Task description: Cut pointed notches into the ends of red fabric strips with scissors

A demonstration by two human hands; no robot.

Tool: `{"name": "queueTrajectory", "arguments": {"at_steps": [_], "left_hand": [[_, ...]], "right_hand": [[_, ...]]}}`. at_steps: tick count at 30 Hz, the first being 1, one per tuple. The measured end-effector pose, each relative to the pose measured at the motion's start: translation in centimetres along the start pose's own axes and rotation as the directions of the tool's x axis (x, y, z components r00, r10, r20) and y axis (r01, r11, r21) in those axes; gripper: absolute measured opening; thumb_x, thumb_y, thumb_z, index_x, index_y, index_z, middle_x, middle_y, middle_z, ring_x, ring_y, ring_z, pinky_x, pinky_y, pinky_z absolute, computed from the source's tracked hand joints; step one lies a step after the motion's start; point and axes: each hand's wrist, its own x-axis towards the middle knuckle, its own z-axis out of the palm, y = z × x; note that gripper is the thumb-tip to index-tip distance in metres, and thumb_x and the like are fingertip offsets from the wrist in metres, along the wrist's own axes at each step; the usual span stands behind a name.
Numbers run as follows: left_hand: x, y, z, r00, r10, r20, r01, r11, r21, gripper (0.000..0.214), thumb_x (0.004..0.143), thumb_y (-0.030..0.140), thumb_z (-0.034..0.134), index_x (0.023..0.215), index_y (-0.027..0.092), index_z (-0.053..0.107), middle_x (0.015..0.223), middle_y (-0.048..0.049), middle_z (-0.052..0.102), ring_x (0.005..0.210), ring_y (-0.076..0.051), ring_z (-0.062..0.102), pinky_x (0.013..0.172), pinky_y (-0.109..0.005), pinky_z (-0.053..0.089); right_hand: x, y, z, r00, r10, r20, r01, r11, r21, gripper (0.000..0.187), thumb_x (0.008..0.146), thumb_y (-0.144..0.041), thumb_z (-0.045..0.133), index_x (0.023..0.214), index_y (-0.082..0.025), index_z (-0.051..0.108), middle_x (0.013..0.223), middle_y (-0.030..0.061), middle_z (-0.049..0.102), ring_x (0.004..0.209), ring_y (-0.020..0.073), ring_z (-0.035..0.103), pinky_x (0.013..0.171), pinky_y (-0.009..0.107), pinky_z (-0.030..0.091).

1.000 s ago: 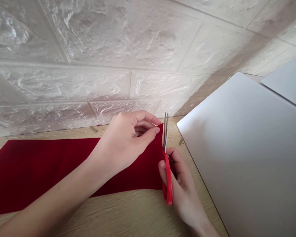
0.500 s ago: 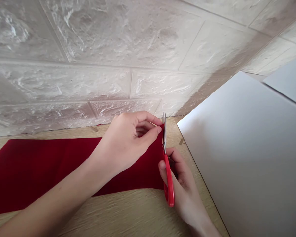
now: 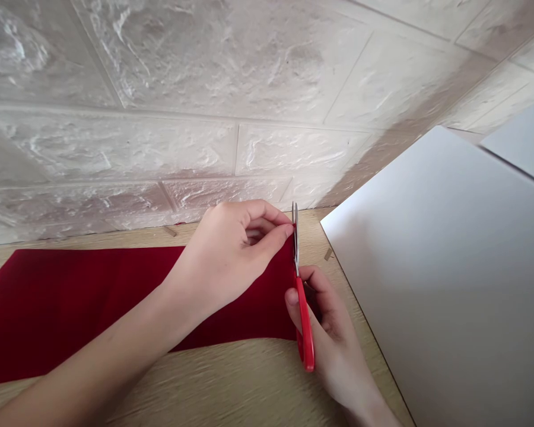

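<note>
A dark red sheet of felt (image 3: 80, 296) lies flat on the wooden table (image 3: 231, 385), reaching from the left edge to the middle. My left hand (image 3: 231, 261) pinches the felt's far right corner between thumb and fingers. My right hand (image 3: 327, 323) grips red-handled scissors (image 3: 301, 296), fingers through the handles. The steel blades point away from me along the felt's right edge, nearly closed, right beside my left fingertips.
A large white board (image 3: 449, 279) lies on the table at the right, close to my right hand. A second white sheet (image 3: 525, 142) sits behind it. A white brick-pattern wall (image 3: 204, 107) rises directly behind the table. Small scraps (image 3: 327, 255) lie near the board's corner.
The scissor blades have closed from slightly apart, and the scissors have shifted a little towards me. My left hand keeps its pinch on the felt corner.
</note>
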Motion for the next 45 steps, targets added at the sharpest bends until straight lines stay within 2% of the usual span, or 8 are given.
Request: {"name": "queueTrajectory", "arguments": {"at_steps": [7,13,21,28,38,45], "left_hand": [[-0.11,-0.03,-0.03,1.0,0.0,-0.009,0.0,1.0,0.017,0.012,0.09,0.034,0.07,0.086,0.026,0.078,0.085,0.0046,0.081,0.077,-0.014,0.077,0.066,-0.021,0.059],[0.18,-0.24,-0.19,1.0,0.015,-0.02,-0.014,0.999,0.032,0.011,0.09,0.033,0.07,0.086,0.027,0.078,0.083,0.0052,0.081,0.075,-0.013,0.076,0.067,-0.02,0.058],[0.22,-0.2,-0.03,1.0,-0.013,-0.013,0.013,1.0,0.019,0.012,0.09,0.034,0.069,0.087,0.027,0.078,0.086,0.0042,0.081,0.078,-0.014,0.076,0.068,-0.021,0.058],[-0.02,-0.07,-0.31,0.998,-0.058,0.023,0.058,0.998,0.003,0.014,0.091,0.037,0.068,0.087,0.027,0.078,0.085,0.0042,0.08,0.078,-0.013,0.074,0.072,-0.022,0.057],[0.07,-0.01,-0.48,1.0,-0.013,0.011,0.013,0.999,0.043,0.014,0.09,0.034,0.069,0.084,0.026,0.078,0.083,0.0037,0.081,0.075,-0.014,0.075,0.067,-0.022,0.057],[0.15,-0.13,-0.51,1.0,-0.006,0.004,0.006,0.999,0.044,0.014,0.091,0.035,0.069,0.085,0.026,0.078,0.084,0.0025,0.081,0.076,-0.016,0.075,0.069,-0.024,0.058]], "right_hand": [[0.18,-0.32,0.14,1.0,-0.008,-0.02,0.008,1.0,-0.022,0.031,0.095,-0.055,0.069,0.095,-0.024,0.064,0.075,-0.0027,0.058,0.063,0.0111,0.048,0.056,0.023,0.042],[0.18,-0.49,0.26,1.0,0.011,-0.01,-0.011,1.0,-0.02,0.032,0.096,-0.055,0.068,0.091,-0.024,0.062,0.072,-0.0046,0.054,0.057,0.0094,0.04,0.05,0.022,0.036],[0.01,-0.23,0.1,1.0,-0.01,0.025,0.011,1.0,-0.02,0.03,0.098,-0.054,0.066,0.096,-0.025,0.06,0.087,-0.0003,0.063,0.072,0.0124,0.051,0.064,0.023,0.044],[0.24,-0.19,-0.04,1.0,-0.007,0.017,0.008,0.997,-0.074,0.033,0.097,-0.057,0.065,0.095,-0.025,0.061,0.084,0.001,0.064,0.073,0.0155,0.053,0.066,0.027,0.046],[0.21,-0.5,-0.03,1.0,-0.006,-0.005,0.005,0.995,-0.1,0.033,0.095,-0.057,0.068,0.092,-0.024,0.062,0.077,-0.0013,0.059,0.068,0.014,0.05,0.063,0.026,0.044],[0.23,-0.35,-0.02,1.0,0.011,-0.009,-0.012,0.998,-0.063,0.034,0.093,-0.057,0.071,0.093,-0.024,0.063,0.08,0.0002,0.064,0.068,0.0141,0.052,0.062,0.026,0.046]]}}
